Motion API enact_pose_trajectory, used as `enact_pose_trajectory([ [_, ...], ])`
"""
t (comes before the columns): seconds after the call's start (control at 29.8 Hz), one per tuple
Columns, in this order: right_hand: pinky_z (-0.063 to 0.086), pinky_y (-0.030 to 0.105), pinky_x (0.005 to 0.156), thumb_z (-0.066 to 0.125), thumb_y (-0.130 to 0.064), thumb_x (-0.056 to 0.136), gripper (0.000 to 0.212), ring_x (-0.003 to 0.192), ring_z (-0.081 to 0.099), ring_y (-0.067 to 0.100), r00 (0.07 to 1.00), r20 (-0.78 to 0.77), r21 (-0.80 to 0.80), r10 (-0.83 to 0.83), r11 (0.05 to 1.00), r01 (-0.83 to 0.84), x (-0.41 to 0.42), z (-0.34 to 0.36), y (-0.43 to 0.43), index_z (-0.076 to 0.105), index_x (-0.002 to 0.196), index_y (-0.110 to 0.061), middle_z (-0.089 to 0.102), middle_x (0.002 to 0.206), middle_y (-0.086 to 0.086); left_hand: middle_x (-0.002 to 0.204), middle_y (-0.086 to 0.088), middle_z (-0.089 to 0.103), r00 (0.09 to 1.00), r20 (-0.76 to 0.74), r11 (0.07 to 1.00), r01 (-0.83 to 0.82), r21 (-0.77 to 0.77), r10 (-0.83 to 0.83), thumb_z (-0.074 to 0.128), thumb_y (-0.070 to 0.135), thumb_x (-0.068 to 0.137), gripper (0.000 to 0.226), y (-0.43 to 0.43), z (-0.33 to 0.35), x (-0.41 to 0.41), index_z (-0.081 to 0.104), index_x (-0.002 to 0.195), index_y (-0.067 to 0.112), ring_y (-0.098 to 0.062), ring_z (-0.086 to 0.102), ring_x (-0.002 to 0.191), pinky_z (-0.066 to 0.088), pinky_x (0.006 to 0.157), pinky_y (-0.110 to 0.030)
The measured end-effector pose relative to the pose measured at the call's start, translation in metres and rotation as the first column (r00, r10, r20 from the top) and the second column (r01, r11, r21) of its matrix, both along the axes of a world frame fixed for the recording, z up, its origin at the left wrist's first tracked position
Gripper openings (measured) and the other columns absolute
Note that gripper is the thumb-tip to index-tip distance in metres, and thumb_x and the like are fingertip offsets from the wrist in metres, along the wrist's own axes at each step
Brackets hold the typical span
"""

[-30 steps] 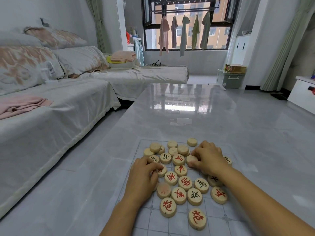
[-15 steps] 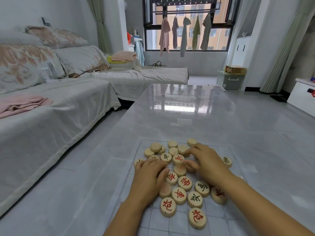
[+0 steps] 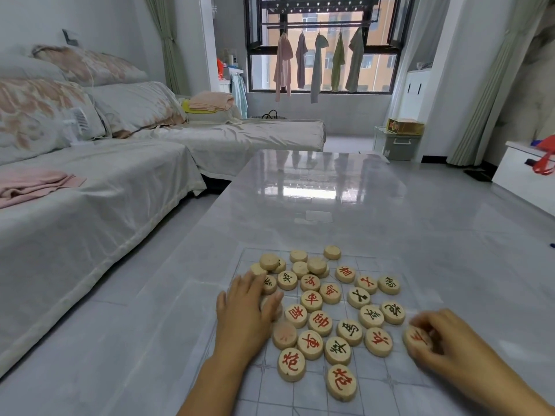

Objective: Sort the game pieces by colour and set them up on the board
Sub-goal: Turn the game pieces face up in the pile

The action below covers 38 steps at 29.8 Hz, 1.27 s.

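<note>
Several round wooden game pieces (image 3: 319, 322) with red or black characters lie jumbled on a clear plastic board (image 3: 372, 394) with faint grid lines. Some at the far side (image 3: 332, 252) lie face down. My left hand (image 3: 244, 313) rests flat on the pile's left edge, fingers straight, covering a piece or two. My right hand (image 3: 441, 345) is at the right edge of the board and pinches a red-marked piece (image 3: 416, 337) between thumb and fingertips.
The board lies on a glossy grey table (image 3: 315, 190). A covered sofa (image 3: 90, 187) with cushions runs along the left. A white cabinet (image 3: 522, 172) stands at the right and a storage box (image 3: 396, 142) sits near the window.
My right hand has moved from the middle of the pile out to the right edge, taking a red-marked piece with it. My left hand has shifted slightly left and flattened.
</note>
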State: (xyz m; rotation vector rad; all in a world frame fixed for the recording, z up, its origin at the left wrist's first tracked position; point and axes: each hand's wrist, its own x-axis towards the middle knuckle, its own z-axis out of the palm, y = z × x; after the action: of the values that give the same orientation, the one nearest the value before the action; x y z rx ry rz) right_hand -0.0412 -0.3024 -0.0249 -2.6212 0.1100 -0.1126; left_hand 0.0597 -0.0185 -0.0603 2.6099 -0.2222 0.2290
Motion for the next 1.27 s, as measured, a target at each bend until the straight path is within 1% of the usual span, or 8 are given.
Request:
enact_pose_trajectory([
  [0.17, 0.041, 0.017, 0.075, 0.058, -0.057, 0.072, 0.034, 0.095, 0.050, 0.002, 0.986, -0.146, 0.086, 0.076, 0.994, -0.064, -0.016, 0.003, 0.006, 0.044, 0.099, -0.042, 0.044, 0.105, -0.018, 0.094, 0.009, 0.060, 0.998, 0.055, 0.997, 0.026, -0.066, -0.023, 0.035, 0.046, 0.093, 0.029, -0.001, 0.010, -0.013, 0.060, 0.094, 0.029, -0.017, 0.053, 0.106, 0.035, 0.083, -0.030],
  [0.37, 0.037, 0.019, 0.086, 0.051, -0.023, 0.092, 0.033, 0.108, 0.046, 0.009, 0.965, 0.210, -0.060, 0.155, 0.988, -0.145, 0.074, 0.030, 0.035, 0.051, 0.125, -0.023, 0.046, 0.123, -0.006, 0.145, 0.005, 0.039, 0.993, 0.077, 0.995, 0.086, 0.052, -0.090, 0.039, 0.024, 0.095, 0.036, -0.027, 0.033, 0.008, 0.048, 0.130, 0.026, -0.016, 0.036, 0.132, 0.027, 0.108, -0.032],
  [0.47, 0.036, 0.031, 0.104, 0.052, -0.016, 0.089, 0.047, 0.128, 0.039, 0.019, 0.940, 0.095, -0.221, 0.326, 0.928, -0.300, 0.129, 0.022, 0.064, 0.043, 0.134, -0.027, 0.037, 0.144, -0.003, 0.144, -0.001, 0.041, 0.964, -0.039, 0.956, 0.265, 0.125, -0.262, 0.041, 0.016, 0.092, 0.041, -0.048, 0.045, 0.043, 0.046, 0.132, 0.024, -0.024, 0.039, 0.130, 0.033, 0.106, -0.035],
  [0.57, 0.043, 0.038, 0.096, 0.056, -0.022, 0.086, 0.040, 0.116, 0.050, 0.025, 0.937, -0.081, -0.275, 0.339, 0.896, -0.348, 0.162, 0.014, 0.079, 0.049, 0.125, -0.025, 0.052, 0.129, 0.003, 0.125, -0.009, 0.051, 0.948, -0.164, 0.893, 0.312, 0.323, -0.272, 0.040, 0.020, 0.092, 0.034, -0.064, 0.053, 0.065, 0.048, 0.125, 0.024, -0.032, 0.051, 0.112, 0.039, 0.092, -0.041],
  [0.7, 0.043, 0.035, 0.089, 0.057, -0.023, 0.086, 0.037, 0.106, 0.053, 0.026, 0.952, -0.086, -0.278, 0.294, 0.911, -0.306, 0.165, 0.016, 0.075, 0.051, 0.121, -0.016, 0.054, 0.117, 0.008, 0.124, -0.007, 0.048, 0.937, -0.259, 0.927, 0.294, 0.231, -0.233, 0.060, 0.024, 0.083, 0.039, -0.070, 0.052, 0.088, 0.050, 0.120, 0.016, -0.031, 0.053, 0.108, 0.043, 0.091, -0.040],
  [0.87, 0.043, 0.022, 0.082, 0.051, -0.026, 0.092, 0.030, 0.098, 0.055, 0.013, 0.983, 0.141, 0.104, 0.120, 0.985, -0.135, 0.110, 0.033, 0.044, 0.051, 0.122, -0.024, 0.055, 0.109, -0.005, 0.125, -0.009, 0.046, 0.921, -0.291, 0.872, 0.352, 0.340, -0.258, 0.051, 0.016, 0.089, 0.036, -0.075, 0.050, 0.098, 0.052, 0.125, 0.023, -0.033, 0.052, 0.109, 0.046, 0.093, -0.041],
  [1.14, 0.046, 0.019, 0.066, 0.056, -0.024, 0.088, 0.011, 0.062, 0.057, 0.001, 0.995, -0.046, 0.606, -0.083, 0.790, 0.094, -0.030, 0.012, 0.003, 0.067, 0.087, -0.022, 0.068, 0.064, -0.012, 0.117, -0.007, 0.055, 0.935, -0.237, 0.775, 0.353, 0.525, -0.265, 0.044, 0.029, 0.092, 0.029, -0.082, 0.064, 0.089, 0.050, 0.120, 0.025, -0.025, 0.053, 0.097, 0.040, 0.083, -0.034],
  [1.27, 0.042, 0.008, 0.062, 0.055, -0.035, 0.087, 0.012, 0.067, 0.058, -0.004, 0.992, -0.114, 0.566, -0.061, 0.816, 0.116, -0.053, 0.005, 0.020, 0.064, 0.094, -0.030, 0.069, 0.079, -0.010, 0.092, -0.003, 0.064, 0.968, -0.102, 0.973, 0.230, -0.018, -0.230, 0.053, 0.027, 0.088, 0.021, -0.058, 0.082, 0.043, 0.051, 0.107, 0.020, -0.015, 0.059, 0.074, 0.047, 0.063, -0.025],
])
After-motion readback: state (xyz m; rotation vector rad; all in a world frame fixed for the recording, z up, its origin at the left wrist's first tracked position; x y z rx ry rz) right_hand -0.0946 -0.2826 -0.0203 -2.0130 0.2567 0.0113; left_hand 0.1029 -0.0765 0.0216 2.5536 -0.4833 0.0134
